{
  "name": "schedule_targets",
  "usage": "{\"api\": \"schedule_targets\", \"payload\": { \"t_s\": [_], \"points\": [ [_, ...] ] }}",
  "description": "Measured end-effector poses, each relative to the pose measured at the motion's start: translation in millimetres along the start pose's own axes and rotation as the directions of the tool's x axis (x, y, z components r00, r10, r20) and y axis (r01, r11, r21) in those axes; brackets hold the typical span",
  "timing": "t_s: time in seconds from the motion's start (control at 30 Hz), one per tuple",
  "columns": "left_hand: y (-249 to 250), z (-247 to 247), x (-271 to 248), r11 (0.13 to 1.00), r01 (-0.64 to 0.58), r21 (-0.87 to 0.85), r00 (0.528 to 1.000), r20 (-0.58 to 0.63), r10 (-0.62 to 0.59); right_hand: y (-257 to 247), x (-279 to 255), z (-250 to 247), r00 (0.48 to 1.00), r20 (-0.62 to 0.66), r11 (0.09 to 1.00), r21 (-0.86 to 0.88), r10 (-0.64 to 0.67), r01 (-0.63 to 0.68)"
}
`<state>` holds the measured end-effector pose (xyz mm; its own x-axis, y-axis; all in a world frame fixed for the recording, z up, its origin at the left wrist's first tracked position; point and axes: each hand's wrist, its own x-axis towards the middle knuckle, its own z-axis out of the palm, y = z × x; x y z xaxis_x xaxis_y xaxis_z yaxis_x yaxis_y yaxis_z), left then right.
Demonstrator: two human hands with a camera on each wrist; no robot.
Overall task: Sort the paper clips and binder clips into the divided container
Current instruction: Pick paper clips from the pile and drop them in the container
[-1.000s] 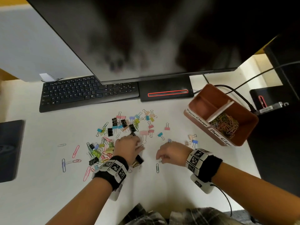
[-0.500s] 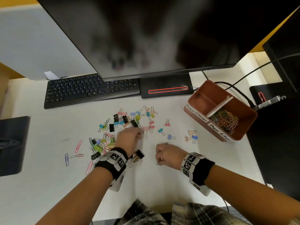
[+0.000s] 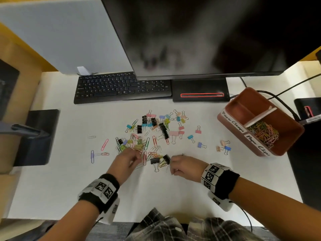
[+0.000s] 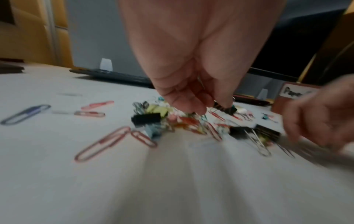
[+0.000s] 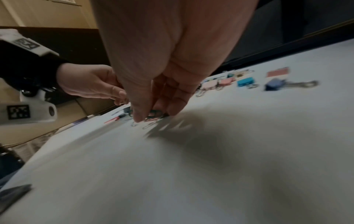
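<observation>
head view, looking down on a white desk (image 3: 52,180): a loose pile of paper clips and binder clips (image 3: 152,134) lies spread across the middle, in front of a black keyboard (image 3: 121,87) and a monitor (image 3: 208,35). the left hand (image 3: 126,161) sits at the near left edge of the pile with fingers curled down onto the clips; the left wrist view is blurred, so whether the fingertips (image 4: 191,104) actually pinch a clip cannot be told. the right hand (image 3: 184,166) rests just right of two black binder clips (image 3: 160,160), its fingers bunched together with a few paper clips (image 5: 151,118) gathered at their tips, seen in the right wrist view. the brown divided container (image 3: 231,119) stands well apart at the right edge of the desk, beside black cables (image 3: 281,100); its nearer compartment holds a heap of coloured paper clips (image 3: 264,133), and white handwritten labels run along its front wall. a few pastel binder clips (image 3: 224,146) lie between the pile and the container.
</observation>
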<state>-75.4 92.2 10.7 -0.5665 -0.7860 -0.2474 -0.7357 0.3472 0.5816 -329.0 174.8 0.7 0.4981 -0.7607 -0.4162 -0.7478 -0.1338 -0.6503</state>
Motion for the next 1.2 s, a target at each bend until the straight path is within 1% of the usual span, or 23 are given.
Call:
{"api": "schedule_targets", "payload": {
  "t_s": [0.07, 0.1, 0.17, 0.23, 0.33, 0.4, 0.47, 0.57, 0.67, 0.77, 0.83, 0.9, 0.97, 1.03, 1.2],
  "points": [
    [0.0, 17.5, -8.1, 0.998, -0.059, 0.006, 0.998, 0.028, 0.059, -10.2, 9.8, 7.4, 0.999, 0.025, 0.998, -0.033, -0.045, 0.045],
    [-1.1, 26.2, -9.8, 0.996, -0.083, 0.017, 0.996, 0.033, 0.083, -12.2, 13.5, 9.9, 0.999, 0.009, 0.998, -0.041, -0.041, 0.041],
    [-2.9, 39.5, -8.9, 0.991, -0.113, 0.073, 0.993, 0.038, 0.111, -11.4, 18.3, 10.0, 0.997, -0.059, 0.999, -0.007, 0.041, -0.042],
    [-3.6, 46.7, -4.2, 0.989, -0.094, 0.115, 0.995, 0.037, 0.090, -5.1, 17.8, 7.1, 0.986, -0.124, 0.993, 0.035, 0.114, -0.110],
    [-4.2, 48.5, 4.7, 0.993, -0.062, 0.105, 0.998, -0.017, 0.064, 10.2, 11.5, 1.0, 0.958, -0.226, 0.984, 0.025, 0.177, -0.176],
    [-3.3, 46.9, 10.5, 0.993, -0.071, 0.090, 0.995, -0.057, 0.076, 16.1, 7.4, -4.1, 0.942, -0.283, 0.983, 0.001, 0.178, -0.185],
    [-2.3, 45.3, 15.3, 0.995, -0.075, 0.062, 0.994, -0.069, 0.079, 14.5, 8.3, -8.2, 0.938, -0.308, 0.985, -0.014, 0.160, -0.173],
    [-0.3, 41.9, 19.0, 0.998, -0.050, 0.034, 0.997, -0.059, 0.052, 1.3, 18.8, -11.1, 0.959, -0.269, 0.989, -0.089, 0.091, -0.119],
    [0.2, 39.6, 21.7, 0.998, -0.067, -0.010, 0.995, -0.069, 0.066, -12.0, 40.9, -10.9, 0.979, -0.205, 0.986, -0.163, 0.004, -0.038],
    [0.3, 37.3, 22.7, 0.997, -0.034, -0.070, 0.996, -0.090, 0.028, -16.7, 64.4, -12.4, 0.994, -0.112, 0.981, -0.193, 0.004, -0.026],
    [-2.3, 35.7, 21.1, 0.997, -0.016, -0.069, 0.993, -0.118, 0.008, -16.4, 73.9, -13.7, 0.997, -0.083, 0.971, -0.240, -0.007, -0.013],
    [-5.1, 33.1, 18.0, 0.998, 0.024, -0.054, 0.991, -0.128, -0.030, -13.4, 77.3, -14.6, 0.997, -0.079, 0.969, -0.245, 0.002, -0.022],
    [-6.8, 30.7, 16.3, 0.998, 0.056, -0.040, 0.991, -0.117, -0.060, -11.4, 78.3, -14.5, 0.994, -0.109, 0.972, -0.231, 0.010, -0.035],
    [-6.0, 29.7, 16.6, 0.998, 0.050, -0.027, 0.993, -0.106, -0.053, -12.0, 77.4, -14.8, 0.991, -0.129, 0.973, -0.227, 0.020, -0.049],
    [1.4, 25.2, 23.7, 1.000, 0.017, 0.000, 0.996, -0.082, -0.017, -19.6, 75.1, -21.3, 0.984, -0.111, 0.968, -0.191, 0.141, -0.161]
  ]
}}
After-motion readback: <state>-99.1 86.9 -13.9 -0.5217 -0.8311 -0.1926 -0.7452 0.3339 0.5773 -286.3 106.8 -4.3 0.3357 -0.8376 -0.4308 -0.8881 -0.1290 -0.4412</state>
